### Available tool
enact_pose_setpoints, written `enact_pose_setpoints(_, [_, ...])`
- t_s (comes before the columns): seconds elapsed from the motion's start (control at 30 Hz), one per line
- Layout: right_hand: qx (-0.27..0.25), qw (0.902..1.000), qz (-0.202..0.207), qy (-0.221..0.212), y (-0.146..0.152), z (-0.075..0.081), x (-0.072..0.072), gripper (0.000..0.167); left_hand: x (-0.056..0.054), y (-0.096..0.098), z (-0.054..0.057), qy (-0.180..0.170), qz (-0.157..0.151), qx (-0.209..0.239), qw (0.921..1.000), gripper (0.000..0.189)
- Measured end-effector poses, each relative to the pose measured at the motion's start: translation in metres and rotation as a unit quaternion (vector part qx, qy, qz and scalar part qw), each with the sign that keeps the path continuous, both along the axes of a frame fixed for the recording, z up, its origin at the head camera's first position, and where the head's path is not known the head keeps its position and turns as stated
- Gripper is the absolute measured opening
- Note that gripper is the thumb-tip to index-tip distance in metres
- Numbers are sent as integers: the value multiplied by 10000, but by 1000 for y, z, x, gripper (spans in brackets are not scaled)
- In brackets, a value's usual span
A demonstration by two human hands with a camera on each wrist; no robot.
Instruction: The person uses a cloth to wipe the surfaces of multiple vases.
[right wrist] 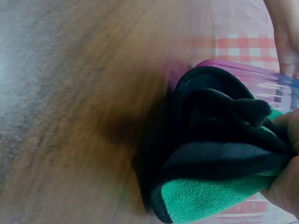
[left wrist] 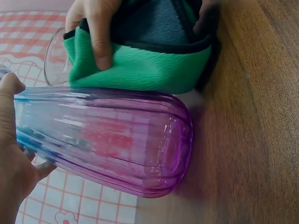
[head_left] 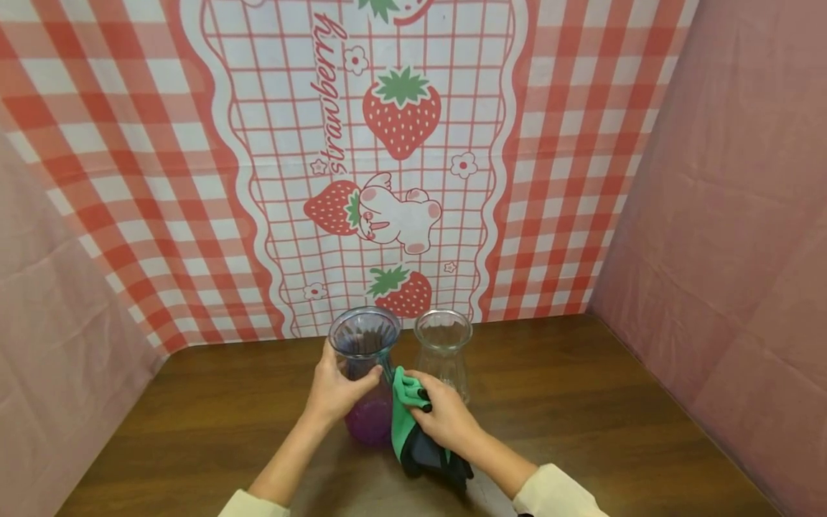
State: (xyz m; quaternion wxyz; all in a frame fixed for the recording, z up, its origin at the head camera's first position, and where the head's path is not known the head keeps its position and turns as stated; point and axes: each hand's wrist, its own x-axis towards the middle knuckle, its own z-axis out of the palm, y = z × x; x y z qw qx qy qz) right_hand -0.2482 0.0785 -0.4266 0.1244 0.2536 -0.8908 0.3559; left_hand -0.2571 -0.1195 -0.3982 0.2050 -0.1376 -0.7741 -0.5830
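A ribbed glass vase (head_left: 370, 416), blue at the neck and purple at the base, stands upright on the wooden table. My left hand (head_left: 336, 388) grips it round the neck, thumb at the front. In my right hand (head_left: 442, 413) is a bunched cloth (left wrist: 140, 67), green on one face and dark grey on the other with black edging. The cloth lies against the vase's right side, and its lower end hangs down near the table. In the right wrist view, the folded cloth (right wrist: 210, 200) hides much of the vase.
A clear glass vase (head_left: 446, 334) stands just behind my right hand, partly hidden by it. A red-and-white strawberry-print cloth (head_left: 400, 115) covers the back wall. Pink fabric (head_left: 723, 215) hangs at both sides. Brown wood tabletop (head_left: 581, 402) extends left and right.
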Motion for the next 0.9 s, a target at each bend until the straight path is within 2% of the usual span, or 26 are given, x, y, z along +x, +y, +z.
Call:
enact_pose_setpoints(0.17, [257, 9997, 14, 58, 1, -3, 0, 51, 1, -1, 0, -2, -65, 73, 10000, 79])
enact_pose_setpoints(0.37, [-116, 9998, -19, 189, 0, 3, 2, 52, 3, 0, 2, -181, -156, 68, 9997, 83])
enact_pose_setpoints(0.53, [-763, 9943, 41, 743, -5, 12, 2, 53, 12, 4, 15, -96, -7, 159, 9998, 80])
enact_pose_setpoints(0.67, [-955, 9887, 117, 1149, -10, 20, 2, 53, 22, 6, 28, -41, 90, 82, 9999, 78])
enact_pose_setpoints(0.77, [-935, 9890, 110, 1139, -12, 22, 2, 52, 23, 5, 30, -99, 65, 85, 9999, 78])
enact_pose_setpoints(0.9, [-826, 9928, 9, 866, -13, 20, 2, 51, 22, 6, 31, -135, 65, 98, 9998, 78])
